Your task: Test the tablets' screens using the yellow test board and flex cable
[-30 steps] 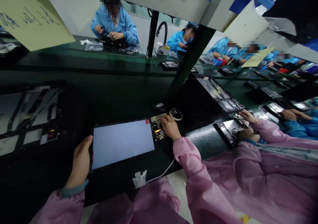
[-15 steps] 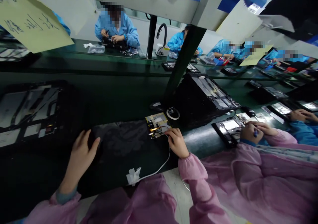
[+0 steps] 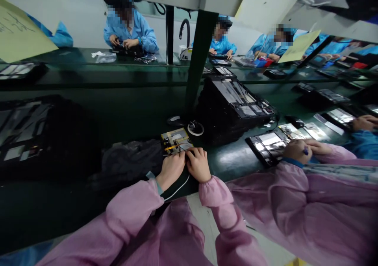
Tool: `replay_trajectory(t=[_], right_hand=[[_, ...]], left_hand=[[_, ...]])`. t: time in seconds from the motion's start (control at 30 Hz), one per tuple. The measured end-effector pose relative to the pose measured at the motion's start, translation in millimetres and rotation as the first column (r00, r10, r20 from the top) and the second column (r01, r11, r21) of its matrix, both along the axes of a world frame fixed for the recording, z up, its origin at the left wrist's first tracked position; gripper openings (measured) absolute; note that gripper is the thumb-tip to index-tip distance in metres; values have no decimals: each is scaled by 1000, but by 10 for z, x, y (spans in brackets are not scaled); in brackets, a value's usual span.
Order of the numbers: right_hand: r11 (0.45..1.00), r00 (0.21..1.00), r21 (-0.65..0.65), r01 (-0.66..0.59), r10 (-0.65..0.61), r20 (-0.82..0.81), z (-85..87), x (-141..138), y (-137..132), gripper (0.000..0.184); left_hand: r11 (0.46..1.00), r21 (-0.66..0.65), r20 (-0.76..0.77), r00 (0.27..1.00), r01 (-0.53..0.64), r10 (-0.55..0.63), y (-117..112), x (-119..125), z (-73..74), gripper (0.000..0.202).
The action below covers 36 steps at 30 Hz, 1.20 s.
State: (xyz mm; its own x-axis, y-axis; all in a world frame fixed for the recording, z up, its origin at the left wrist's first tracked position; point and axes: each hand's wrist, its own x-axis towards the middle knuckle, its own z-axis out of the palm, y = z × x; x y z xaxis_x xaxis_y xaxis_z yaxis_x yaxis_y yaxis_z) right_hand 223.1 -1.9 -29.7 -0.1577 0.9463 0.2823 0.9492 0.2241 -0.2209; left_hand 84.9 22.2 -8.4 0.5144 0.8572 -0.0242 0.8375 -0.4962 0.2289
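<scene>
My left hand (image 3: pixel 172 170) and my right hand (image 3: pixel 199 165) meet at the near edge of a small board (image 3: pixel 176 134) with yellow edges, tape strips and thin wires. The fingers of both are drawn together, their tips partly hidden. A white cable (image 3: pixel 179 189) rises from the bench's front edge to my right hand, which pinches it near its end. What my left fingers hold, if anything, is hidden behind the hand. Left of the board lies a dark, smudged flat panel (image 3: pixel 130 160), joined to it or touching it; I cannot tell which.
Behind the board are a round white-rimmed item (image 3: pixel 195 128) and a dark mouse-like object (image 3: pixel 175 120). A tall stack of black device panels (image 3: pixel 233 104) stands right of a green post (image 3: pixel 197 61); another stack (image 3: pixel 26 128) is at left. A pink-sleeved co-worker's hands (image 3: pixel 298 152) work at right.
My left hand has moved right, from beside the dark panel to the board's near edge, and its spread fingers have closed. My right hand stays by the cable end. The view has shifted slightly.
</scene>
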Motion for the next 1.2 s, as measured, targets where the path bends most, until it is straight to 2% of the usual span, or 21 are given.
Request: replay_trajectory(t=[0.13,0.2,0.27,0.33,0.37,0.43,0.5,0.6,0.7,0.83,1.03,1.2], right_hand=[[999,999,35,38,-40,37,38,-51,-48,28],[987,989,68,149,-149,-3,62,-43,-117,28],[946,950,89,312,-308,-54,75,-1,-197,26],[928,930,94,361,-352,-102,75,68,-245,27],[947,948,90,307,-296,-121,70,107,-246,30],[994,986,70,86,-74,-149,55,185,-201,36],[992,977,47,-119,126,-174,38,252,-113,32],[967,941,22,-256,254,-224,37,316,20,16],[950,923,25,-310,307,-231,94,314,91,12],[937,918,34,-349,349,-188,217,235,100,15],[916,889,32,-400,396,-230,286,123,38,21],[907,888,23,-422,418,-189,238,22,-16,22]], left_hand=[[1000,22,-13,1000,7,-7,35,-45,-34,24],[999,28,-5,1000,20,-20,15,-85,-11,23],[998,34,12,999,43,-44,-9,-129,17,21],[995,43,49,994,93,-95,-23,-184,39,17],[991,48,73,989,124,-127,-24,-216,47,16],[981,68,122,975,180,-187,-14,-287,62,15],[972,100,147,963,213,-226,1,-353,88,15],[966,173,149,964,193,-220,-16,-403,168,16],[964,244,178,972,109,-155,-107,-356,257,22],[956,269,160,974,113,-160,-204,-218,264,24],[985,162,206,974,62,-96,-151,-188,152,13],[999,52,167,986,-11,3,-170,-125,74,19]])
